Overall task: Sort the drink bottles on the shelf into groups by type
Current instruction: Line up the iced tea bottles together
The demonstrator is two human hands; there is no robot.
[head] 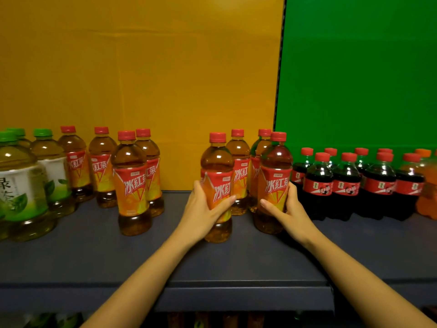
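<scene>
My left hand (pixel 203 209) grips a red-capped iced-tea bottle (pixel 217 162) standing on the grey shelf (pixel 94 252). My right hand (pixel 287 207) grips a second iced-tea bottle (pixel 275 166) just to its right. Two more iced-tea bottles (pixel 238 162) stand behind these. Further left stands another group of iced-tea bottles (pixel 131 185). Green-capped green-tea bottles (pixel 23 185) fill the far left. Small dark cola bottles (pixel 345 185) with red caps crowd the right side, and an orange soda bottle (pixel 428 185) stands at the far right edge.
A yellow back panel (pixel 142 67) and a green back panel (pixel 354 67) meet behind the middle bottles. Bare shelf shows between the two iced-tea groups and along the front edge (pixel 236 294). A lower shelf with more bottles is dimly visible below.
</scene>
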